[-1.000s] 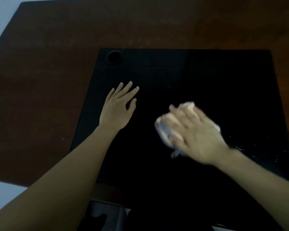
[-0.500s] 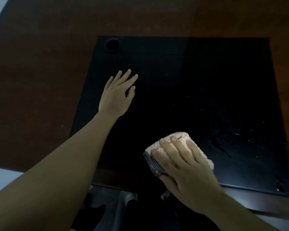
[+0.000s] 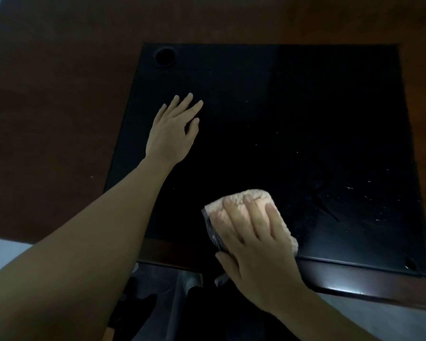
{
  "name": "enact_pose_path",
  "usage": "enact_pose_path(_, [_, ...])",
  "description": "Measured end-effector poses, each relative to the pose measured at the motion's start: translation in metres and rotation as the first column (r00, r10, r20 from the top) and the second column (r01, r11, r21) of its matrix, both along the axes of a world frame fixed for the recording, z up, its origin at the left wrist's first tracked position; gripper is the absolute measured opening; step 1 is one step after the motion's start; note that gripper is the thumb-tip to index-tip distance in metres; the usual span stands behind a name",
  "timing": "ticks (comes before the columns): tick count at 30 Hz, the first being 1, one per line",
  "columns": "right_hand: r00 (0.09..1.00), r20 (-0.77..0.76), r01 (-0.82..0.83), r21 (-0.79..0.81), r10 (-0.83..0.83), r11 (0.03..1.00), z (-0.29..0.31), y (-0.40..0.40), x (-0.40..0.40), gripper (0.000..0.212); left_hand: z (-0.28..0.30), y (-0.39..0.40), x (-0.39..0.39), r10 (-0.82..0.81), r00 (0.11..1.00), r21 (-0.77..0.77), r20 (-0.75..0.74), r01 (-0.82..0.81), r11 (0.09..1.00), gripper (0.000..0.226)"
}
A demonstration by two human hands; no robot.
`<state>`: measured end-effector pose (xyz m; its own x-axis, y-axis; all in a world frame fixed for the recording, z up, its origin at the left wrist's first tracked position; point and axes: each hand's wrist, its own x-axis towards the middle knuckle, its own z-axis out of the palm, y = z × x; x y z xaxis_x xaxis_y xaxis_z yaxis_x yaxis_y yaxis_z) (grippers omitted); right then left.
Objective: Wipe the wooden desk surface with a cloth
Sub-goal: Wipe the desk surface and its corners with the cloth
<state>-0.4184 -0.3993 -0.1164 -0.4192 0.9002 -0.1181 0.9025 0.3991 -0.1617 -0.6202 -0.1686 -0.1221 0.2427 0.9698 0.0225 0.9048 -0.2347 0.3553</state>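
A brown wooden desk (image 3: 59,107) carries a large black mat (image 3: 293,107) at its middle. A peach-coloured cloth (image 3: 256,196) with a dark mesh side lies on the mat near the desk's front edge. My right hand (image 3: 253,242) presses flat on the cloth, fingers straight and spread over it, thumb at its near left side. My left hand (image 3: 172,131) rests flat on the mat's left part, fingers straight, apart from the cloth.
A round black hole (image 3: 164,56) sits in the mat's far left corner. Small bright droplets or specks (image 3: 369,193) dot the mat's right side. The desk's front edge (image 3: 354,284) runs just below the cloth; dark shapes and floor lie beneath it.
My right hand has drawn the cloth from the mat's middle toward the front edge. My left hand has stayed in place on the mat.
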Motion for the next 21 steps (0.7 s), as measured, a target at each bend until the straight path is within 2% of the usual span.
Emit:
enact_pose_path(4, [0.999, 0.017, -0.044, 0.029, 0.044, 0.999, -0.004, -0.002, 0.051, 0.063, -0.001, 0.000, -0.001, 0.005, 1.000, 0.005, 0.002, -0.005, 1.000, 0.046])
enact_pose_path(7, [0.998, 0.039, 0.055, 0.028, -0.057, 0.998, -0.001, 0.011, 0.070, 0.061, -0.003, -0.002, -0.001, 0.008, 1.000, 0.009, 0.005, -0.008, 1.000, 0.046])
enact_pose_path(10, [0.984, 0.060, 0.163, 0.043, -0.166, 0.986, -0.001, 0.027, 0.036, 0.065, -0.003, -0.001, -0.001, 0.012, 1.000, 0.009, 0.007, -0.012, 1.000, 0.046])
enact_pose_path(13, [0.995, 0.029, 0.092, 0.021, -0.092, 0.996, -0.002, 0.030, 0.003, 0.072, -0.001, -0.001, 0.000, 0.013, 1.000, 0.015, -0.006, -0.013, 1.000, 0.046])
enact_pose_path(17, [0.996, -0.007, -0.085, 0.012, 0.085, 0.996, 0.001, 0.024, 0.026, 0.070, -0.003, -0.001, 0.001, 0.006, 0.999, 0.029, -0.033, -0.005, 1.000, 0.047])
enact_pose_path(19, [0.999, 0.016, -0.037, 0.015, 0.037, 0.999, -0.002, 0.045, 0.054, 0.068, -0.003, 0.000, 0.001, -0.006, 0.998, 0.043, -0.060, 0.009, 0.999, 0.047])
enact_pose_path(21, [0.992, 0.076, 0.096, 0.037, -0.099, 0.995, -0.004, 0.088, 0.083, 0.068, -0.003, 0.000, 0.000, -0.034, 0.997, 0.066, -0.069, 0.038, 0.997, 0.046])
